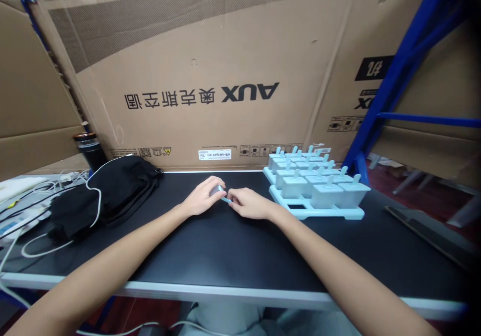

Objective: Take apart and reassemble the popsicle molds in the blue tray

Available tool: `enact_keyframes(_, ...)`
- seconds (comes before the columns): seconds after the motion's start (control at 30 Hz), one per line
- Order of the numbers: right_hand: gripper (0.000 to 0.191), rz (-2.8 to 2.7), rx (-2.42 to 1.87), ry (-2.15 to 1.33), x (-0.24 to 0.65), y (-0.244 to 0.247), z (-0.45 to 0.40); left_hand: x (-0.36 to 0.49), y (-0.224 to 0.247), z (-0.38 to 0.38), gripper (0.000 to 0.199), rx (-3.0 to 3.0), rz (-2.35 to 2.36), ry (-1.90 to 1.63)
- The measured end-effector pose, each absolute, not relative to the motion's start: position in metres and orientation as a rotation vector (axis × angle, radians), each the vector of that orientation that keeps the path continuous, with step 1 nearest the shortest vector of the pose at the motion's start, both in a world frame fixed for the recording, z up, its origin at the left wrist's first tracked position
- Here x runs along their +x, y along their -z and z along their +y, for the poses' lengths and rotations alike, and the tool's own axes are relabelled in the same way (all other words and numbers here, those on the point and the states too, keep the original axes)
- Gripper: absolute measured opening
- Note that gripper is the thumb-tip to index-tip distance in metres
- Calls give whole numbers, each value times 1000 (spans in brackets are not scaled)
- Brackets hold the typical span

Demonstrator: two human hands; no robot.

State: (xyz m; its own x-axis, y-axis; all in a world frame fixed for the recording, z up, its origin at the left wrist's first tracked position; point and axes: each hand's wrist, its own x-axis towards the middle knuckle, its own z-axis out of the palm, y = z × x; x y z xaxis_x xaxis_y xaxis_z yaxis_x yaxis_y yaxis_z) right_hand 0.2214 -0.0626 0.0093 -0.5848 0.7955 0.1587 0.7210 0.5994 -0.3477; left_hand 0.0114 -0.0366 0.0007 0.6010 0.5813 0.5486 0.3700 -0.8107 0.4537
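Above the middle of the black table, both hands hold a small light blue ice pop mould piece (226, 199), mostly hidden by fingers. My left hand (203, 196) is closed around its left side. At its right end the fingers of my right hand (246, 203) are curled and pinch the edge. To the right of my right hand stands a light blue rack (319, 213) with several ice pop moulds (295, 187) in it, their stick handles pointing up. A square opening shows in the rack's front left corner.
A black bag (108, 191) and white cables (99, 206) lie on the left, with a dark bottle (92, 150) behind. A large cardboard sheet (210, 50) stands along the back. At right are a blue frame post (391, 70) and a dark flat object (432, 233).
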Motion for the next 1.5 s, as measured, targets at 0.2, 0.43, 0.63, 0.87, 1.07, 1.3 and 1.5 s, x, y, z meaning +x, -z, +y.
enact_keyframes(0.2,9,-2578,-1243,-324,222,-13,-65,12,-4,-40,22,2521,796,-1027)
enact_keyframes(0.43,9,-2623,-1264,-312,225,-16,-66,11,-4,-41,22,2429,990,-957)
enact_keyframes(0.63,11,-2589,-1384,-258,229,-18,-65,9,2,-39,30,2251,891,-991)
enact_keyframes(0.87,14,-2575,-1452,-231,232,-16,-63,23,-3,-44,35,1639,575,-1061)
enact_keyframes(1.07,17,-2593,-1476,-198,231,-18,-64,30,-14,-55,37,1270,429,-922)
enact_keyframes(1.3,19,-2625,-1484,-188,232,-22,-67,24,-12,-49,28,1220,386,-886)
enact_keyframes(1.5,18,-2589,-1497,-180,235,-22,-68,30,-3,-50,32,1470,364,-762)
